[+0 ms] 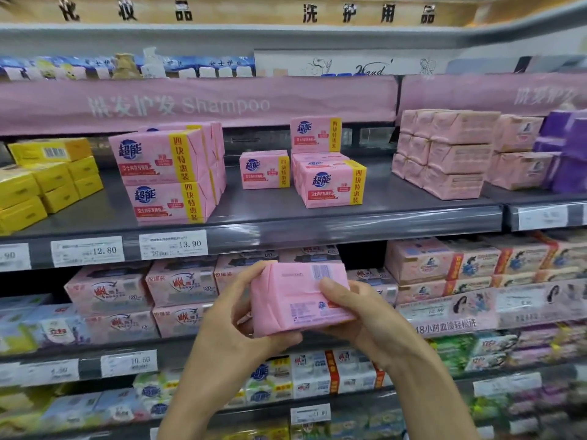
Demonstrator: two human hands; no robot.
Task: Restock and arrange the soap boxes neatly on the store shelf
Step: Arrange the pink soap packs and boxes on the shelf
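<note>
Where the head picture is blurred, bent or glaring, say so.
Head view: sharpest on the stacked pink boxes; lower shelves smear toward the corners; Shampoo banner soft; top rail bows at right; glare streaks the price rail; soap pack between left hand and right hand evenly lit.

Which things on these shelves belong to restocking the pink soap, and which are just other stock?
Job: pink soap pack, gripped by left hand and right hand; matching pink packs; grey shelf with its gaps.
Just there: yellow boxes; purple packs; plain pink bundles; price tags.
</note>
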